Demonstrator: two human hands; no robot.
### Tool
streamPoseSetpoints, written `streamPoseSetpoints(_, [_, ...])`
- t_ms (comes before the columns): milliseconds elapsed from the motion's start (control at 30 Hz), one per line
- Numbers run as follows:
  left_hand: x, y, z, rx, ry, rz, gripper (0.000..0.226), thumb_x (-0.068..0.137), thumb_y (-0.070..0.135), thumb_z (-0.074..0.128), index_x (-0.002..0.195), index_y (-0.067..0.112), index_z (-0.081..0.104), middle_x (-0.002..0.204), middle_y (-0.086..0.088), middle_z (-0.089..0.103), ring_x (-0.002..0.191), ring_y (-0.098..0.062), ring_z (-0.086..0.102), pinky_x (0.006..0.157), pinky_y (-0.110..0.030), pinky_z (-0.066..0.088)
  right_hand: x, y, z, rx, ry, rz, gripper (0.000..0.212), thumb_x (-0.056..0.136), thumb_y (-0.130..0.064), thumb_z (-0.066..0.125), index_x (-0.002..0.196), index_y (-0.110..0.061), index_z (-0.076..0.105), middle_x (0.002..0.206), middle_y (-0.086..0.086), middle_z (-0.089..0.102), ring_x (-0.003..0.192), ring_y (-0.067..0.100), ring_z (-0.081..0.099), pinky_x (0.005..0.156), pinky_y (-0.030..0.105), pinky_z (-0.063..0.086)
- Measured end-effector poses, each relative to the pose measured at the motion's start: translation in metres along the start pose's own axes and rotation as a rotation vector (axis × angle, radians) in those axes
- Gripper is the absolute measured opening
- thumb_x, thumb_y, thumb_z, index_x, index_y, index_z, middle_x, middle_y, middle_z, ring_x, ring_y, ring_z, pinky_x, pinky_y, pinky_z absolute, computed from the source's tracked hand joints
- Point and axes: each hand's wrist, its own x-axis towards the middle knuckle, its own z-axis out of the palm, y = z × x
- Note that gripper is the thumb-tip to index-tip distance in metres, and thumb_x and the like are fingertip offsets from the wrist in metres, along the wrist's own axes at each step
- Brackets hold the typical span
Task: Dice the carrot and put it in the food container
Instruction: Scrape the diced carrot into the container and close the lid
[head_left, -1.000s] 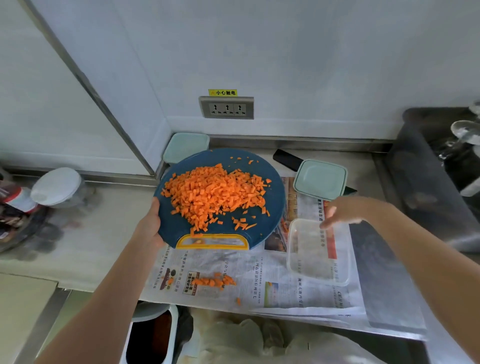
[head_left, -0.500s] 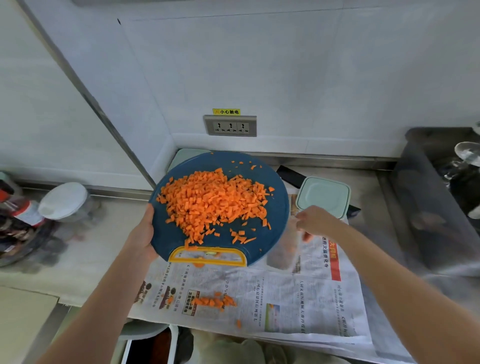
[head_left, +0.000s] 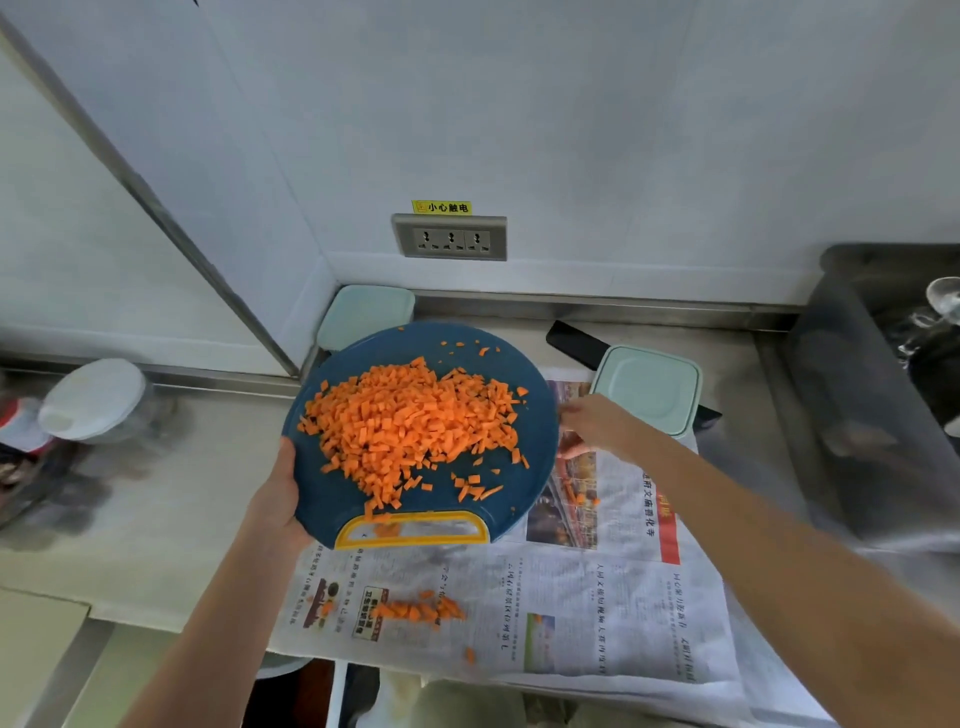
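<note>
Left hand (head_left: 280, 499) gripped the left rim of the blue cutting board (head_left: 337, 501), held over the newspaper (head_left: 597, 597) on the table (head_left: 156, 509). Diced carrot (head_left: 410, 426) was heaped on the board, with a few spilled pieces (head_left: 415, 610) on the near paper. Right hand (head_left: 597, 426) was at the board's right edge, fingers hidden, so its grip could not be told.

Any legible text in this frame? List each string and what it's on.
"小心触电": yellow sticker above the wall socket.
Newspaper: Chinese headlines and body print, too blurred to read reliably.
Nothing else readable.
</note>
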Motion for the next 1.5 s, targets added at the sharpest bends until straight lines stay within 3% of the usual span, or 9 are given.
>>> streamPoseSetpoints(100, [0.005, -0.004, -0.002, -0.005, 0.01, -0.005, 0.063, 0.099, 0.056, 0.023, 0.147, 0.018, 0.034, 0.147, -0.011, 0.042, 0.133, -0.031, 0.041, 0.101, -0.044, 0.038, 0.0, 0.025, -0.023, 0.22, 0.33, 0.005, 0.027, 0.096, -0.023, 0.057, 0.116, -0.007, 0.066, 0.092, 0.002, 0.068, 0.077, 0.014, 0.065, 0.065, 0.022, 0.051])
streamPoseSetpoints(233, [0.004, -0.006, -0.001, -0.011, 0.023, 0.006, 0.063, 0.098, 0.057, 0.025, 0.145, 0.016, 0.038, 0.14, -0.01, 0.048, 0.13, -0.032, 0.044, 0.101, -0.044, 0.039, 0.008, 0.064, -0.066, 0.224, 0.814, 0.153, 0.034, 0.089, -0.027, 0.065, 0.117, -0.009, 0.06, 0.114, 0.011, 0.064, 0.097, 0.025, 0.06, 0.078, 0.031, 0.045])
streamPoseSetpoints(400, [0.003, 0.001, -0.009, -0.007, 0.071, 0.003, 0.065, 0.096, 0.061, 0.029, 0.141, 0.016, 0.043, 0.137, -0.01, 0.052, 0.124, -0.031, 0.049, 0.099, -0.046, 0.041, 0.012, 0.087, -0.082, 0.208, 0.647, 0.435, 0.058, 0.079, -0.037, 0.076, 0.118, 0.001, 0.056, 0.102, 0.014, 0.063, 0.088, 0.031, 0.064, 0.075, 0.039, 0.056])
streamPoseSetpoints(567, [-0.002, 0.008, -0.022, -0.024, 0.135, 0.025, 0.064, 0.094, 0.061, 0.034, 0.137, 0.016, 0.047, 0.137, -0.012, 0.053, 0.121, -0.032, 0.051, 0.094, -0.047, 0.043, 0.019, 0.085, -0.085, 0.187, 0.617, 0.36, 0.011, 0.085, -0.013, 0.069, 0.084, -0.003, 0.065, 0.079, 0.011, 0.06, 0.077, 0.028, 0.062, 0.07, 0.033, 0.051])
streamPoseSetpoints(633, [-0.004, 0.008, -0.023, -0.029, 0.138, 0.031, 0.062, 0.095, 0.061, 0.033, 0.137, 0.017, 0.047, 0.136, -0.011, 0.053, 0.119, -0.032, 0.051, 0.093, -0.047, 0.042, 0.024, 0.08, -0.086, 0.241, 0.585, 0.325, 0.017, 0.088, -0.009, 0.063, 0.071, -0.008, 0.06, 0.076, 0.009, 0.059, 0.069, 0.023, 0.058, 0.064, 0.03, 0.049])
streamPoseSetpoints(767, [-0.01, 0.006, -0.022, -0.039, 0.156, 0.037, 0.061, 0.097, 0.058, 0.028, 0.138, 0.016, 0.044, 0.13, -0.01, 0.052, 0.118, -0.031, 0.05, 0.092, -0.047, 0.041, 0.028, 0.053, -0.08, 0.392, 0.358, 0.181, 0.014, 0.094, -0.002, 0.055, 0.092, -0.012, 0.065, 0.081, 0.006, 0.063, 0.06, 0.013, 0.052, 0.047, 0.017, 0.047])
streamPoseSetpoints(1000, [-0.014, 0.009, -0.028, -0.028, 0.223, 0.026, 0.059, 0.095, 0.06, 0.033, 0.132, 0.017, 0.05, 0.126, -0.013, 0.056, 0.11, -0.032, 0.053, 0.087, -0.048, 0.042, 0.024, 0.068, -0.083, -0.57, 0.429, 0.171, 0.046, 0.082, -0.015, 0.07, 0.12, -0.01, 0.044, 0.103, 0.011, 0.044, 0.095, 0.027, 0.052, 0.078, 0.038, 0.051])
streamPoseSetpoints(1233, [-0.023, 0.0, -0.021, -0.06, 0.224, 0.009, 0.062, 0.095, 0.059, 0.032, 0.137, 0.015, 0.046, 0.126, -0.014, 0.055, 0.114, -0.034, 0.051, 0.088, -0.049, 0.041, 0.008, 0.076, -0.095, -0.632, 0.423, 0.123, 0.03, 0.089, -0.015, 0.063, 0.106, -0.011, 0.038, 0.081, 0.004, 0.055, 0.066, 0.015, 0.058, 0.047, 0.023, 0.042])
streamPoseSetpoints(1500, [-0.046, -0.005, -0.012, -0.076, 0.261, 0.017, 0.061, 0.095, 0.061, 0.032, 0.132, 0.016, 0.05, 0.123, -0.012, 0.057, 0.108, -0.032, 0.054, 0.084, -0.047, 0.044, -0.05, 0.074, -0.107, -0.653, 0.361, 0.163, 0.018, 0.093, -0.027, 0.061, 0.093, -0.009, 0.058, 0.073, 0.002, 0.055, 0.062, 0.013, 0.055, 0.05, 0.021, 0.037])
